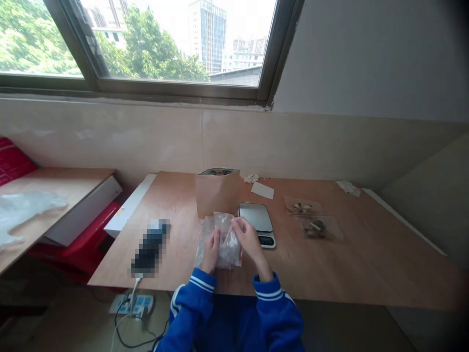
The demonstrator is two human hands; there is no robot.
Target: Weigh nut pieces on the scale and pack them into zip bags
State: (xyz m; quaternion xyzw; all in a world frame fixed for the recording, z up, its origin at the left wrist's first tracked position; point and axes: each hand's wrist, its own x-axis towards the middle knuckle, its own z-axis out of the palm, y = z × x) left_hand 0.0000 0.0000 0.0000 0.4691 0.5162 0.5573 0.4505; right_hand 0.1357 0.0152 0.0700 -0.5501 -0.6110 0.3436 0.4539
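Between my hands is a clear plastic bag, its top edge raised above other clear bags lying on the table. My left hand has its thumb and fingers closed on the bag's left side. At the upper right corner, my right hand pinches the same bag. Right behind the bags stands an upright brown kraft paper pouch with its top gaping. A kitchen scale with a silver plate and dark display sits just right of the bags, partly behind my right hand.
Two clear bags with dried brownish pieces, one behind and one nearer, lie right of the scale. A white card rests behind it. On the left lies a blurred dark device with a cable; a power strip is below.
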